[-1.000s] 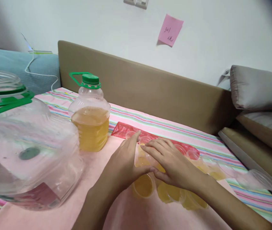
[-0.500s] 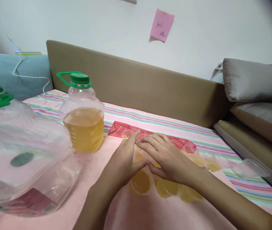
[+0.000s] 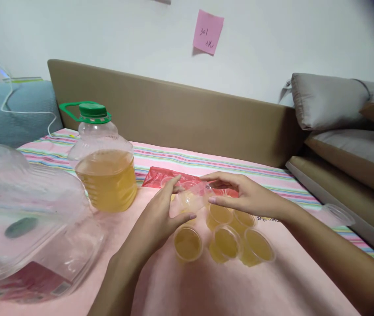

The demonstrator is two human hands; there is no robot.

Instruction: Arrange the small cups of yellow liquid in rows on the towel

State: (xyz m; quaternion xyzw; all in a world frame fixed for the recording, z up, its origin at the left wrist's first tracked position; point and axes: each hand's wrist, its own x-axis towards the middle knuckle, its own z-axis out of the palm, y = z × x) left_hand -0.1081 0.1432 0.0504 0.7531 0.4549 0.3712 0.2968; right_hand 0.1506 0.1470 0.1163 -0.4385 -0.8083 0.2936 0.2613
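The fingers (image 3: 187, 215) of both hands, pressed flat over the cups half a second ago, have been lifted and are now closed lightly on one empty clear cup (image 3: 194, 198), held tilted just above the filled cups (image 3: 221, 239) on the pink cloth (image 3: 206, 285), beside the oil bottle (image 3: 103, 169).
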